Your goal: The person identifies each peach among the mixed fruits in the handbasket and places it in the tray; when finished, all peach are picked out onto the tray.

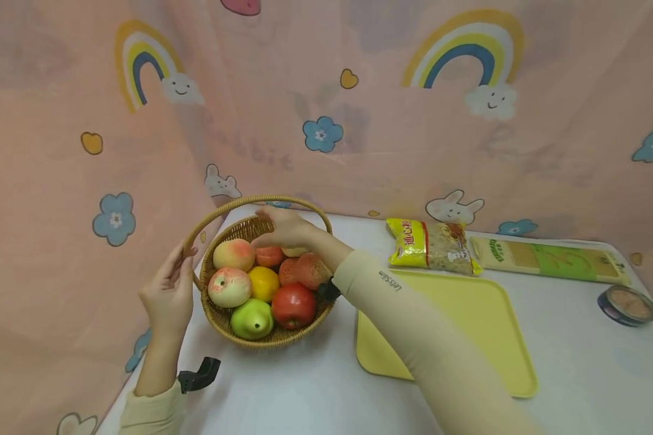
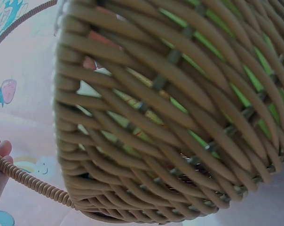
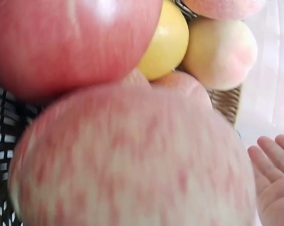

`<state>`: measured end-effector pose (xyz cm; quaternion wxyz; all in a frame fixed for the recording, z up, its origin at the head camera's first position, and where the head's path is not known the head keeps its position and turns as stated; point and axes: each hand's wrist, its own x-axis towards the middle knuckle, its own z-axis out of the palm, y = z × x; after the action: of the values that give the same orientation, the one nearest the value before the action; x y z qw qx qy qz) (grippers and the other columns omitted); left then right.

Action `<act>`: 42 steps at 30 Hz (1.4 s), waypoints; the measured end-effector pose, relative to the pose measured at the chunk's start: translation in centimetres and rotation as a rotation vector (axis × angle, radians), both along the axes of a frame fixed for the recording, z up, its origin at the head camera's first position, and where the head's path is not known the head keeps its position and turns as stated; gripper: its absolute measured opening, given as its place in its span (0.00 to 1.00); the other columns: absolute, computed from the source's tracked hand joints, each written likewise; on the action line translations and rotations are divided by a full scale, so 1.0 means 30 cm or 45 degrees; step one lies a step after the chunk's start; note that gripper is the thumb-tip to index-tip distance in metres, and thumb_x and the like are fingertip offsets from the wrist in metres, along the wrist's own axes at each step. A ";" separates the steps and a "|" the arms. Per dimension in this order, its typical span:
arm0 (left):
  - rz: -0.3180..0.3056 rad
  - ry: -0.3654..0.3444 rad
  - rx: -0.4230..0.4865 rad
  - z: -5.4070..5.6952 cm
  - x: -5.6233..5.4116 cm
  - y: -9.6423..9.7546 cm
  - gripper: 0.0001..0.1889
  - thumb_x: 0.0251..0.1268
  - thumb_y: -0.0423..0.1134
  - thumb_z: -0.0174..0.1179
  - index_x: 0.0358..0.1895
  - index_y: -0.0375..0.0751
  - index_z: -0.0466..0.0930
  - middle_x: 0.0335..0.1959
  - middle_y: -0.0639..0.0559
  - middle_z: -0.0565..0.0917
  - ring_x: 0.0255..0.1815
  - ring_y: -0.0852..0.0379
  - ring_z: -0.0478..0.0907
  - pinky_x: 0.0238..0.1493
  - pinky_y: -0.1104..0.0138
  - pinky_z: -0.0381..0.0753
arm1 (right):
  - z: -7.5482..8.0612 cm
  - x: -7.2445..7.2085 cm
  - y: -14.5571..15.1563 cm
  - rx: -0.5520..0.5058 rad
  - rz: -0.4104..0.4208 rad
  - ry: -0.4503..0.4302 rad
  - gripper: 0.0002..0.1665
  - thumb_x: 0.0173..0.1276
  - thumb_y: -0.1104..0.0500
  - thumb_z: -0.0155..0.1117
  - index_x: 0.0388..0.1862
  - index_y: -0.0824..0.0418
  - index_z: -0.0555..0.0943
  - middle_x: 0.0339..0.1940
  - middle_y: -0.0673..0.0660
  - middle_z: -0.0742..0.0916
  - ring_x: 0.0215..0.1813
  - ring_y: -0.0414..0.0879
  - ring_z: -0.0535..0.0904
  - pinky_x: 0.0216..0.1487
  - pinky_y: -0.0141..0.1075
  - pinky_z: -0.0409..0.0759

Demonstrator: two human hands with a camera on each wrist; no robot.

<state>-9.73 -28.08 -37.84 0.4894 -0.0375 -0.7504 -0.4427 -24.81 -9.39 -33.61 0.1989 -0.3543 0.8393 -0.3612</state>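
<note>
A woven basket (image 1: 266, 343) with a tall arched handle (image 1: 272, 198) stands on the white table, full of fruit. My left hand (image 1: 170, 290) pinches the handle's left side between thumb and fingers; the left wrist view shows fingers (image 2: 0, 157) on it beside the weave. Over the far side of the basket reaches my right hand (image 1: 288, 228), its fingers straight in the right wrist view and holding nothing. Below it lie peaches (image 1: 234, 255), a yellow fruit (image 1: 263, 284), a red apple (image 1: 294, 306), a green pear (image 1: 252, 319) and a mottled red fruit (image 3: 132, 160).
A yellow tray (image 1: 484, 314) lies to the right, partly under my right sleeve (image 1: 413, 326). Behind it are a yellow-ended food bag (image 1: 432, 244) and a long green-and-beige packet (image 1: 555, 260). A round tin (image 1: 628, 305) sits at the far right. Patterned cloth (image 1: 326, 121) hangs behind.
</note>
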 end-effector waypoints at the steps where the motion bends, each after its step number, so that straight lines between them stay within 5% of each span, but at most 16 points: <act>1: 0.003 0.004 0.002 0.001 -0.001 0.003 0.16 0.59 0.19 0.57 0.52 0.25 0.78 0.40 0.27 0.83 0.44 0.76 0.80 0.47 0.82 0.79 | -0.007 0.001 -0.006 -0.030 0.022 -0.021 0.45 0.63 0.50 0.67 0.74 0.58 0.57 0.73 0.54 0.67 0.73 0.47 0.61 0.72 0.38 0.66; 8: -0.001 0.007 -0.023 0.004 -0.005 0.013 0.16 0.60 0.20 0.57 0.52 0.25 0.78 0.40 0.27 0.83 0.45 0.76 0.80 0.47 0.82 0.79 | -0.045 0.007 -0.051 -0.042 0.081 -0.095 0.45 0.61 0.54 0.68 0.73 0.59 0.58 0.73 0.56 0.67 0.61 0.49 0.76 0.67 0.36 0.71; 16: 0.040 0.013 -0.049 -0.001 0.004 0.012 0.15 0.60 0.20 0.57 0.51 0.25 0.79 0.40 0.29 0.83 0.44 0.78 0.79 0.46 0.83 0.79 | -0.081 0.000 -0.112 0.101 0.213 -0.006 0.49 0.58 0.53 0.72 0.74 0.56 0.59 0.72 0.53 0.69 0.73 0.45 0.61 0.74 0.34 0.61; 25: 0.070 -0.014 -0.006 -0.028 0.021 0.000 0.17 0.58 0.19 0.58 0.52 0.28 0.80 0.39 0.30 0.83 0.43 0.76 0.81 0.46 0.81 0.80 | -0.105 0.016 -0.173 0.253 0.300 0.024 0.47 0.57 0.64 0.69 0.74 0.52 0.60 0.71 0.51 0.69 0.69 0.43 0.65 0.70 0.33 0.65; 36: 0.077 -0.030 -0.006 -0.028 0.013 -0.009 0.17 0.58 0.19 0.59 0.52 0.30 0.80 0.41 0.51 0.85 0.43 0.75 0.81 0.46 0.82 0.80 | -0.093 0.011 -0.197 0.419 0.368 0.313 0.41 0.62 0.54 0.67 0.73 0.53 0.61 0.70 0.50 0.70 0.71 0.43 0.64 0.72 0.31 0.62; 42: 0.057 -0.011 -0.028 -0.012 0.000 0.005 0.16 0.58 0.19 0.59 0.51 0.27 0.80 0.40 0.34 0.84 0.43 0.75 0.81 0.46 0.82 0.80 | -0.092 -0.017 -0.171 0.329 0.360 0.345 0.41 0.59 0.52 0.69 0.70 0.54 0.65 0.67 0.50 0.72 0.67 0.43 0.66 0.69 0.32 0.65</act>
<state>-9.73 -27.94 -38.19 0.4954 -0.0241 -0.7581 -0.4233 -25.33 -14.51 -36.38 0.1767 -0.4852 0.8396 -0.1686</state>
